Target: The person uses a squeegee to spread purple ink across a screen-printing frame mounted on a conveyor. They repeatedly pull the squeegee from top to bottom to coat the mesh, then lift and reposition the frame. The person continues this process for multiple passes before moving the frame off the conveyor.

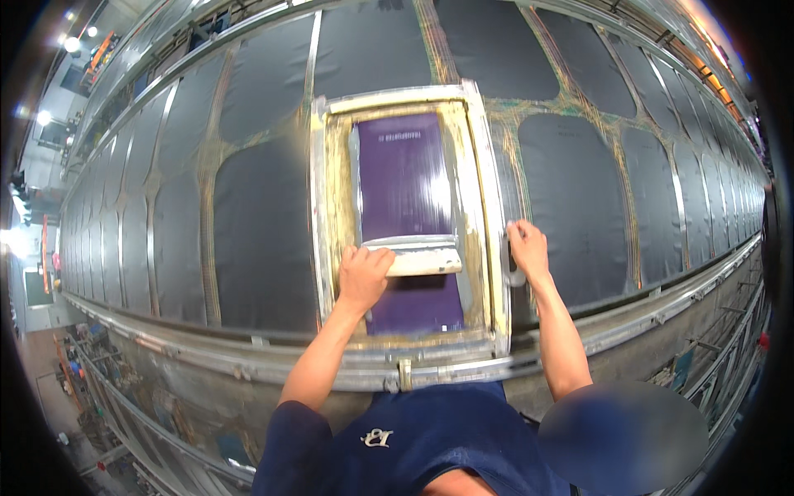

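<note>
Over dark panels, left hand grips a squeegee; right hand half-curls by a frame, grip unclear.

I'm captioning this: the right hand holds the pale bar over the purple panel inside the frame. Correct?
No, the head view shows the left hand holding the pale bar over the purple panel inside the frame.

Bright lamps at left, metal railing
</note>
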Demonstrator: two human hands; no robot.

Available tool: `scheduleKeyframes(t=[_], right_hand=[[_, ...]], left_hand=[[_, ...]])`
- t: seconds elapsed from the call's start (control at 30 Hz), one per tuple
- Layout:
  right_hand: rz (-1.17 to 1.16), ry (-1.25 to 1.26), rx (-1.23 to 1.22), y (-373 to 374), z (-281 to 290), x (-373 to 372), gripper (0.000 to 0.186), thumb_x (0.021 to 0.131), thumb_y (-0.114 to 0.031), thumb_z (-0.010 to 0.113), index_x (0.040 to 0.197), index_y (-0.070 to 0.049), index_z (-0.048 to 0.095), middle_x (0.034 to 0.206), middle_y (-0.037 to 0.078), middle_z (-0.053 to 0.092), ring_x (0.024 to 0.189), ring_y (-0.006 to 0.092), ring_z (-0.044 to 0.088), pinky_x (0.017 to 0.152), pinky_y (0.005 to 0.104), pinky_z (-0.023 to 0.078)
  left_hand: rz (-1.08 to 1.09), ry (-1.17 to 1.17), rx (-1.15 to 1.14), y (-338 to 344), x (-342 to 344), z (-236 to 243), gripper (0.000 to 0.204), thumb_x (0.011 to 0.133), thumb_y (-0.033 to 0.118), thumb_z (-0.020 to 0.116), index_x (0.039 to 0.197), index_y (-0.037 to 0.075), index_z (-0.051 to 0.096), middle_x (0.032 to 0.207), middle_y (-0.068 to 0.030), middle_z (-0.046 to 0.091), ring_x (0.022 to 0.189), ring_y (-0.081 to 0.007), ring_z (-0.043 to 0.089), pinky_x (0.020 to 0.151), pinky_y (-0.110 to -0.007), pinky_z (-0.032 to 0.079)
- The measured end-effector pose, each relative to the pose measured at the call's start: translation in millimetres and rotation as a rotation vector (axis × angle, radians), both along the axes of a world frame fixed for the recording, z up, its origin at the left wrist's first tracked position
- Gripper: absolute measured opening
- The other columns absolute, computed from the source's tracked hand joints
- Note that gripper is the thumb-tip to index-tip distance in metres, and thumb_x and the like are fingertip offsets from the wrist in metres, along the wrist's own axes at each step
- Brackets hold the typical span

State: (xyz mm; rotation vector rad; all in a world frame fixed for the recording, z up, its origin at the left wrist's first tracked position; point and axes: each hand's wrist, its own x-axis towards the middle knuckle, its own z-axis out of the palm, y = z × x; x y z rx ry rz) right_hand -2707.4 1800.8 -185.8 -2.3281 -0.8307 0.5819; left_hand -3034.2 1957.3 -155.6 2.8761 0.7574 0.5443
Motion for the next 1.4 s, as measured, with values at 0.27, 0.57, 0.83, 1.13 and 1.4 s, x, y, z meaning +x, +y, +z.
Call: scheduleKeyframes(t=[0.27, 0.57, 0.83, 1.13, 1.4], right_hand=[[0.412, -0.182, 0.281, 142, 53, 68, 0.047, 0.089, -0.038, 0.077, 0.124, -0.007, 0.068, 0.123, 0.018, 0.068, 0.115, 0.0371, 0.062, 0.099, 0.0433, 0.049], [0.911, -0.433, -0.107, 349, 65, 79, 0.041, 0.078, -0.037, 0.082, 0.103, -0.006, 0.076, 0.083, 0.017, 0.074, 0.091, 0.0372, 0.071, 0.087, 0.0472, 0.052], [0.871, -0.371, -0.142, 307, 44, 53, 0.033, 0.077, -0.035, 0.085, 0.093, -0.008, 0.076, 0.084, 0.018, 0.074, 0.089, 0.0383, 0.071, 0.089, 0.0468, 0.053], [0.949, -0.373, -0.116, 60, 40, -73, 0.022, 0.073, -0.020, 0.083, 0.090, -0.012, 0.073, 0.085, 0.012, 0.070, 0.096, 0.0314, 0.067, 0.095, 0.0452, 0.048], [1.005, -0.329, -0.119, 5, 62, -98, 0.022, 0.078, -0.028, 0.081, 0.091, -0.011, 0.073, 0.084, 0.008, 0.072, 0.096, 0.0273, 0.067, 0.092, 0.0411, 0.046]], left_hand=[[-0.016, -0.051, 0.037, 215, 122, -10, 0.031, 0.064, 0.006, 0.080, 0.094, 0.014, 0.075, 0.095, -0.0006, 0.076, 0.081, -0.0237, 0.065, 0.081, -0.040, 0.042], [0.117, 0.263, -0.278, 302, 182, 36, 0.039, 0.070, 0.035, 0.089, 0.102, 0.014, 0.080, 0.082, -0.0154, 0.073, 0.082, -0.0363, 0.070, 0.078, -0.045, 0.055], [0.077, 0.204, -0.244, 256, 153, 20, 0.033, 0.069, 0.035, 0.089, 0.092, 0.015, 0.078, 0.080, -0.0117, 0.074, 0.082, -0.0345, 0.071, 0.078, -0.045, 0.055], [0.036, 0.204, -0.247, 13, 20, 19, 0.012, 0.073, 0.017, 0.082, 0.083, 0.016, 0.076, 0.076, -0.0059, 0.072, 0.074, -0.0256, 0.068, 0.081, -0.041, 0.047], [0.019, 0.249, -0.400, -43, -10, 37, 0.025, 0.069, 0.012, 0.080, 0.094, 0.016, 0.077, 0.088, -0.0014, 0.074, 0.083, -0.0234, 0.067, 0.086, -0.041, 0.044]])
